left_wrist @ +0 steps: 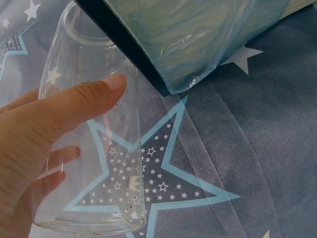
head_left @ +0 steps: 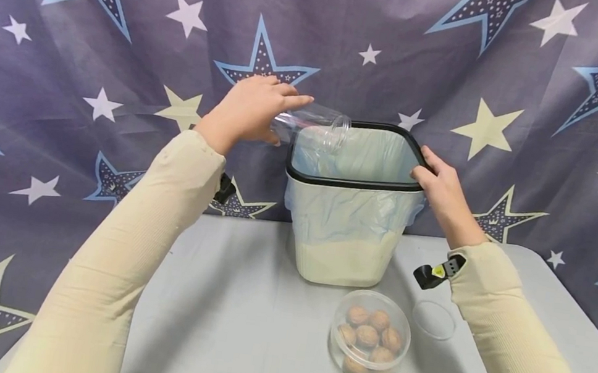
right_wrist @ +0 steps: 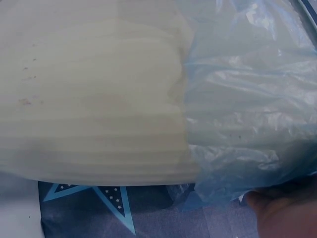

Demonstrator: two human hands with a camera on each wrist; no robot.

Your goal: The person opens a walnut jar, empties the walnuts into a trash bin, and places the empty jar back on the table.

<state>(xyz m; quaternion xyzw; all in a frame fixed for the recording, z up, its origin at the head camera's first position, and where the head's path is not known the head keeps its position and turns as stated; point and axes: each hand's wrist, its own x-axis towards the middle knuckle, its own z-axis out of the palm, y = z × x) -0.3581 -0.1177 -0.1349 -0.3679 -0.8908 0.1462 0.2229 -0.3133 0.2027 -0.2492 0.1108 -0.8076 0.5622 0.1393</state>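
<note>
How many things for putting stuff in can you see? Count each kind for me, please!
Waste bin: 1
Clear jar: 1
Round clear tub with walnuts inside: 1
Total: 3 containers

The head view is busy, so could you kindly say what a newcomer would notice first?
Probably the black-rimmed cream plastic bin, standing centrally on the grey table, gripped by the right hand. At its left side, the left hand holds a clear cylindrical jar sideways, mouth toward the bin. In front sits a round transparent tub of brown walnuts.
</note>
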